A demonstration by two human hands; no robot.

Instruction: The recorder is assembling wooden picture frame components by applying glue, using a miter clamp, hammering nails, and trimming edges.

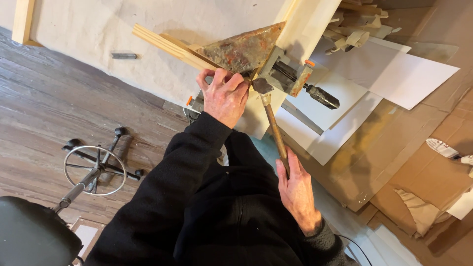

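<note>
From the head camera: the left hand point(225, 96) pinches something small, hidden under its fingers, at the wooden frame corner point(197, 56), locked in the rusty corner clamp point(256, 59) so nothing shifts. The right hand point(297, 189) is wrapped low around the hammer point(272, 125) handle for reach, its head poised beside those fingers.

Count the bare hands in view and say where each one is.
2. The left hand presses on the pale wooden strips beside the rusty triangular metal plate. The right hand grips the wooden-handled hammer low on its handle. None look hidden.
</note>
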